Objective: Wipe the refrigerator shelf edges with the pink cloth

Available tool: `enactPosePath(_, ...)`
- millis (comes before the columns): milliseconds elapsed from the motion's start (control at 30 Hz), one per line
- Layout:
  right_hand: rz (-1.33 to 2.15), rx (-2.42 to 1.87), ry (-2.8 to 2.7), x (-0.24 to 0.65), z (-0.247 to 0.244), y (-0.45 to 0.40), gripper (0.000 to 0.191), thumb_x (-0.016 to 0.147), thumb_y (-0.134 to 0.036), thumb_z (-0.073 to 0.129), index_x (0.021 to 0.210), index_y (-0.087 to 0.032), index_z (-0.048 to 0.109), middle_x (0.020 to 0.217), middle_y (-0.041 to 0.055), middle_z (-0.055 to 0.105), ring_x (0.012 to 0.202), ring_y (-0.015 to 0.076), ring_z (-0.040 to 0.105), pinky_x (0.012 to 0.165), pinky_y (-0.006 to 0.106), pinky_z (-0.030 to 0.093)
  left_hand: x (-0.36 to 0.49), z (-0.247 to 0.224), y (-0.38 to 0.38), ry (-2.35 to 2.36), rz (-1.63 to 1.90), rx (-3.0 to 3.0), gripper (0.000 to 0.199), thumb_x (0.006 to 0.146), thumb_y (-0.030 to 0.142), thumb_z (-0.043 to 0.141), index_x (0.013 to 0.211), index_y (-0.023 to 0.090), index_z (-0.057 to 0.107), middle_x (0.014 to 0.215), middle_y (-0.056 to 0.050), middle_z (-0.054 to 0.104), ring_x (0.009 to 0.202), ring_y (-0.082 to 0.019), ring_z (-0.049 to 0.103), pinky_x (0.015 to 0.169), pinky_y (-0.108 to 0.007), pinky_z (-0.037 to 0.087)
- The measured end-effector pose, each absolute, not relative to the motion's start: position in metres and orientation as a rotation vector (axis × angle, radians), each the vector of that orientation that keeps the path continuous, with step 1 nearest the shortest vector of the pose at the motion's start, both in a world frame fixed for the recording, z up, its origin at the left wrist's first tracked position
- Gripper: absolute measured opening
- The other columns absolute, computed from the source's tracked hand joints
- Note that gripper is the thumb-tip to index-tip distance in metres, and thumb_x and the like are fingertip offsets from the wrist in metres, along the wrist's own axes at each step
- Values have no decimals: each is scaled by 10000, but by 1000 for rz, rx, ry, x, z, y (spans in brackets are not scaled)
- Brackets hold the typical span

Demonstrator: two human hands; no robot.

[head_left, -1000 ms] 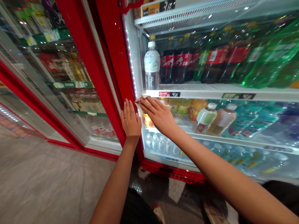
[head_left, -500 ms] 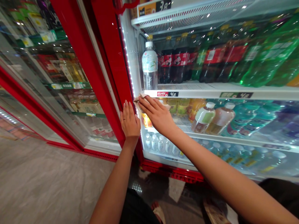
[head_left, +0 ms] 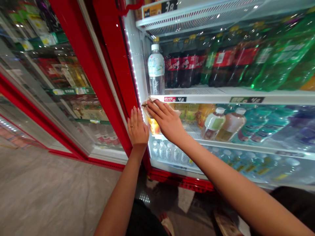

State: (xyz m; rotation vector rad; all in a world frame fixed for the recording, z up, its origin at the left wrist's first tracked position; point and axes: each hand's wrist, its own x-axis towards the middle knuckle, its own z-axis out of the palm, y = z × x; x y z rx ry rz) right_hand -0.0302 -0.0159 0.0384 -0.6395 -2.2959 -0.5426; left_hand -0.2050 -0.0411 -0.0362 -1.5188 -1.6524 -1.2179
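Observation:
My left hand [head_left: 138, 127] lies flat with its fingers stretched out on the red frame [head_left: 120, 72] of a glass-door drinks fridge; a ring is on one finger. Just right of it, my right hand [head_left: 169, 124] presses a pale beige cloth [head_left: 153, 99] against the glass near the door's left edge. The cloth is partly hidden under its fingers. Behind the glass, a clear bottle with a white cap [head_left: 156, 70] stands on the shelf above my right hand. Orange-labelled drinks [head_left: 154, 126] are partly covered by that hand.
Dark cola bottles [head_left: 189, 64] and green bottles [head_left: 283, 59] line the shelf behind the glass. Small water bottles [head_left: 168, 152] stand lower down. To the left is another glass-door cabinet [head_left: 81, 85] with stocked shelves. Grey floor [head_left: 61, 193] and sandalled feet [head_left: 167, 223] show below.
Both hands stay at nearly the same place on the door. The right hand with the cloth has shifted very slightly, and the view has moved a little.

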Motion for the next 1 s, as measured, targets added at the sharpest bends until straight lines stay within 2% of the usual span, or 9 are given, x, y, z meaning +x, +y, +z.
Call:
enactPosePath(267,-554,-642,-2268,-19,29,-16,805,1013,-25,419,1752,-274,217,1794,-16,334,1692,197,245,1407,469,273,-203,-39,-41,-1627,-1214,-1549,720,1009,145,415,1723,146,321,1786,-108,334,1696,-200,213,1408,-407,106)
enactPosePath(400,-563,-677,-2206,-26,27,-16,799,1016,-30,411,1755,-248,202,1797,-1,324,1694,215,243,1408,482,270,-201,-41,-39,-1601,-1204,-1545,701,1016,148,409,1714,141,340,1781,-111,347,1694,-197,220,1408,-413,118)
enactPosePath(500,-562,-677,-2207,-27,28,-16,811,1015,-27,406,1758,-273,189,1794,-12,332,1692,211,248,1409,486,272,-199,-43,-38,-1585,-1198,-1546,696,1019,143,402,1712,139,344,1774,-109,361,1692,-187,225,1409,-407,114)
enactPosePath(600,-561,-669,-2240,-22,29,-17,804,1025,-40,411,1755,-298,195,1789,-26,341,1688,203,259,1407,480,279,-198,-44,-38,-1567,-1188,-1557,688,1025,143,395,1711,139,346,1765,-109,380,1687,-180,241,1408,-399,114)
enactPosePath(900,-550,-708,-2215,-23,26,-18,747,1046,-71,408,1750,-246,230,1792,15,337,1694,214,243,1408,493,269,-197,-48,-37,-1557,-1184,-1557,679,1035,160,399,1712,145,349,1757,-118,397,1679,-193,271,1406,-404,131)
enactPosePath(1000,-556,-688,-2241,-24,30,-19,713,1043,-60,399,1730,-224,303,1791,7,341,1692,202,246,1411,460,263,-199,-50,-37,-1553,-1171,-1547,661,1041,172,396,1700,138,374,1746,-128,418,1674,-198,286,1404,-411,138)
